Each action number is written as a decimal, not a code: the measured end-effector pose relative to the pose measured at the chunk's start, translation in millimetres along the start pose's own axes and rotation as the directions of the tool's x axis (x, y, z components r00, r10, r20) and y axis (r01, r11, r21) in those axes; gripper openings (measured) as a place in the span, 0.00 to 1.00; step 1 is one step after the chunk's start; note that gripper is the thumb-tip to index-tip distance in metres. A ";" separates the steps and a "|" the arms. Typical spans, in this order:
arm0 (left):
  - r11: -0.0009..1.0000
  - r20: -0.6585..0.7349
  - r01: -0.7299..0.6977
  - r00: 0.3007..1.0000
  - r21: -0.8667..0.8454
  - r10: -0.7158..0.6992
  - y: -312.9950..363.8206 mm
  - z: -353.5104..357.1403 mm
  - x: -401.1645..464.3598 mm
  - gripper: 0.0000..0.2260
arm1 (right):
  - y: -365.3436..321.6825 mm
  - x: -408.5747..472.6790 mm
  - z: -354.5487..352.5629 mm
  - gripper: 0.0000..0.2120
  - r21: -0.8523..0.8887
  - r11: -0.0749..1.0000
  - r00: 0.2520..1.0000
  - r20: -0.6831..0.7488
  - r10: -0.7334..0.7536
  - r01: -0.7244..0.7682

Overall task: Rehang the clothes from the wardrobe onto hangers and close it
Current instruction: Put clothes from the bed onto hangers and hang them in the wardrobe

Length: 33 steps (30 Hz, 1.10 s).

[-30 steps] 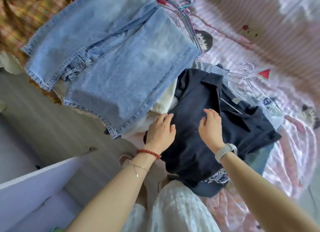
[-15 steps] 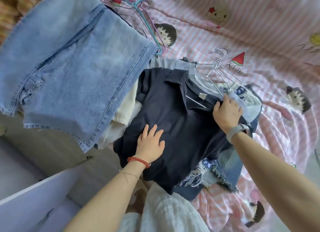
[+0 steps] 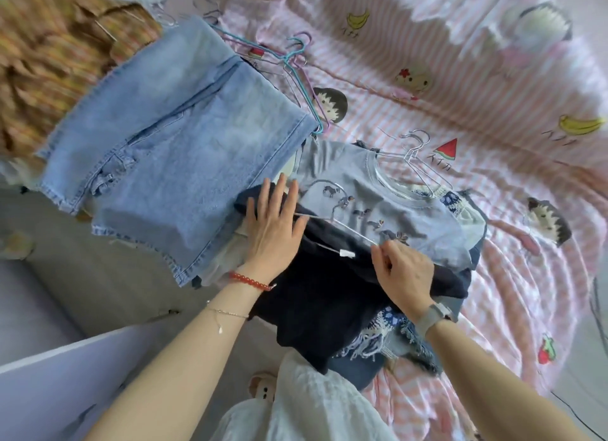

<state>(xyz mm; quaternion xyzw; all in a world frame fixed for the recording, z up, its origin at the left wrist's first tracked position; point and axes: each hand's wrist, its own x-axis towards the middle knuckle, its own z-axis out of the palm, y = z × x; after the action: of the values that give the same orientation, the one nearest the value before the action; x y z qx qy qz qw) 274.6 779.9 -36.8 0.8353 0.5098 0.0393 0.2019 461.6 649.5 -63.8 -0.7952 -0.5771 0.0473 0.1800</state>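
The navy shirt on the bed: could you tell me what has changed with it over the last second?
The navy shirt was pulled down off the grey tee, baring it. The right hand now pinches a wire hanger; the left hand still presses flat. The jeans stayed.

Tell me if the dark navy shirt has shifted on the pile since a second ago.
Yes. The dark navy shirt has slid toward the person, uncovering the grey printed T-shirt beneath; the right hand pinches its wire hanger.
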 end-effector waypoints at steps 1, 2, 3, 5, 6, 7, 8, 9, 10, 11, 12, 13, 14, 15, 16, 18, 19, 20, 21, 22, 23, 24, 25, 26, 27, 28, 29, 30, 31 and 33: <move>1.000 0.014 0.021 1.000 -0.017 -0.021 -6.7 -8.6 -3.2 0.20 | -7.8 5.1 -5.6 0.19 0.000 0.998 0.998 -0.013 -0.061 0.061; 0.996 0.029 0.042 0.999 -0.074 -0.040 -15.3 -17.8 -11.3 0.17 | -17.3 11.8 -10.3 0.19 0.012 0.993 0.993 -0.029 -0.119 0.119; 0.987 0.041 0.058 0.998 -0.153 -0.052 -26.3 -27.9 -25.5 0.15 | -29.8 18.4 -15.3 0.19 0.029 0.983 0.982 -0.041 -0.183 0.184; 0.957 0.035 0.093 0.996 -0.275 -0.087 -51.7 -47.7 -66.4 0.13 | -60.8 29.2 -22.8 0.18 0.070 0.943 0.945 -0.050 -0.322 0.325; 0.943 0.015 0.126 0.992 -0.309 -0.127 -65.0 -56.9 -89.9 0.11 | -79.8 32.8 -25.0 0.18 0.108 0.911 0.917 -0.041 -0.397 0.399; 0.924 -0.018 0.166 0.983 -0.344 -0.183 -78.7 -64.9 -113.9 0.10 | -100.6 34.2 -25.9 0.17 0.157 0.870 0.882 -0.021 -0.471 0.468; 0.899 -0.070 0.207 0.965 -0.386 -0.252 -92.4 -72.2 -139.0 0.09 | -124.6 33.4 -25.5 0.16 0.211 0.821 0.839 0.007 -0.544 0.530; 0.870 -0.137 0.246 0.934 -0.427 -0.331 -106.1 -79.7 -165.0 0.10 | -150.9 29.9 -24.0 0.14 0.263 0.771 0.790 0.047 -0.611 0.580; 0.845 -0.210 0.282 0.888 -0.455 -0.410 -118.8 -87.0 -191.3 0.12 | -178.7 25.0 -21.5 0.13 0.310 0.728 0.738 0.107 -0.666 0.612; 0.821 -0.273 0.326 0.830 -0.469 -0.486 -130.7 -93.9 -219.7 0.14 | -207.4 18.4 -18.0 0.14 0.352 0.694 0.681 0.184 -0.709 0.628; 0.798 -0.323 0.371 0.770 -0.475 -0.551 -141.1 -99.3 -249.1 0.15 | -235.7 10.0 -13.2 0.15 0.394 0.660 0.609 0.264 -0.748 0.640; 0.777 -0.365 0.413 0.710 -0.476 -0.602 -150.4 -103.4 -279.3 0.15 | -263.0 0.3 -8.5 0.15 0.433 0.620 0.520 0.338 -0.784 0.654; 0.753 -0.402 0.452 0.650 -0.478 -0.645 -158.6 -106.1 -310.9 0.15 | -289.7 -10.5 -3.5 0.15 0.466 0.571 0.423 0.390 -0.818 0.676; 0.723 -0.432 0.488 0.585 -0.488 -0.686 -165.0 -108.2 -342.9 0.14 | -315.7 -21.5 0.4 0.15 0.491 0.518 0.326 0.424 -0.845 0.700; 0.689 -0.460 0.519 0.513 -0.506 -0.725 -170.3 -110.6 -374.1 0.13 | -341.1 -33.1 4.5 0.15 0.515 0.458 0.240 0.435 -0.868 0.724; 0.625 -0.516 0.560 0.364 -0.544 -0.775 -177.3 -116.0 -434.9 0.12 | -388.0 -58.3 14.5 0.17 0.550 0.343 0.085 0.440 -0.894 0.762; 0.599 -0.550 0.577 0.286 -0.555 -0.785 -180.0 -119.1 -463.4 0.11 | -409.8 -71.6 20.0 0.20 0.546 0.299 0.019 0.459 -0.888 0.783; 0.570 -0.582 0.597 0.203 -0.564 -0.787 -181.6 -122.0 -490.8 0.11 | -430.5 -85.9 24.8 0.22 0.534 0.262 -0.036 0.483 -0.875 0.804; 0.535 -0.611 0.623 0.113 -0.570 -0.783 -183.0 -125.4 -517.7 0.11 | -451.2 -102.3 28.6 0.22 0.534 0.214 -0.090 0.487 -0.869 0.818; 0.501 -0.641 0.647 0.023 -0.575 -0.767 -184.7 -129.4 -541.8 0.11 | -472.5 -119.2 30.0 0.20 0.553 0.157 -0.139 0.456 -0.879 0.818; 0.467 -0.668 0.665 -0.065 -0.583 -0.741 -186.2 -133.4 -563.5 0.10 | -492.5 -136.6 28.1 0.17 0.587 0.096 -0.182 0.396 -0.900 0.804; 0.428 -0.685 0.678 -0.153 -0.597 -0.713 -187.4 -136.9 -584.7 0.09 | -512.1 -154.9 24.1 0.14 0.622 0.036 -0.218 0.327 -0.919 0.782; 0.382 -0.691 0.692 -0.235 -0.613 -0.683 -187.9 -140.0 -604.3 0.08 | -530.5 -172.6 18.3 0.11 0.647 -0.015 -0.245 0.266 -0.932 0.763; 0.331 -0.689 0.703 -0.308 -0.629 -0.656 -188.6 -143.3 -622.6 0.07 | -548.3 -189.3 11.5 0.11 0.659 -0.065 -0.265 0.208 -0.942 0.749; 0.284 -0.679 0.705 -0.372 -0.650 -0.633 -189.6 -147.2 -640.6 0.07 | -566.1 -204.5 4.1 0.11 0.662 -0.123 -0.288 0.146 -0.947 0.739; 0.244 -0.664 0.698 -0.427 -0.674 -0.614 -191.3 -152.1 -658.5 0.07 | -583.8 -219.0 -3.7 0.11 0.660 -0.186 -0.317 0.082 -0.945 0.728; 0.215 -0.650 0.685 -0.474 -0.696 -0.593 -193.1 -158.1 -675.3 0.08 | -600.5 -232.4 -11.7 0.12 0.654 -0.246 -0.348 0.028 -0.937 0.715; 0.194 -0.641 0.674 -0.515 -0.713 -0.569 -194.9 -165.1 -691.0 0.08 | -616.4 -245.1 -19.6 0.12 0.645 -0.295 -0.374 -0.015 -0.927 0.705; 0.175 -0.636 0.668 -0.547 -0.724 -0.544 -196.4 -173.1 -704.6 0.09 | -630.8 -256.9 -26.9 0.12 0.633 -0.335 -0.389 -0.058 -0.919 0.697; 0.130 -0.634 0.666 -0.605 -0.735 -0.482 -198.1 -190.5 -724.8 0.10 | -657.4 -280.0 -39.9 0.12 0.608 -0.387 -0.379 -0.149 -0.913 0.694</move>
<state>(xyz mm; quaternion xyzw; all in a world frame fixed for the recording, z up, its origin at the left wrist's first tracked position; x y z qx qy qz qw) -288.5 286.7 164.6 0.0229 0.8968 0.3569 -0.2604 -211.5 555.4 160.4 0.1139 -0.9552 0.2010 0.1852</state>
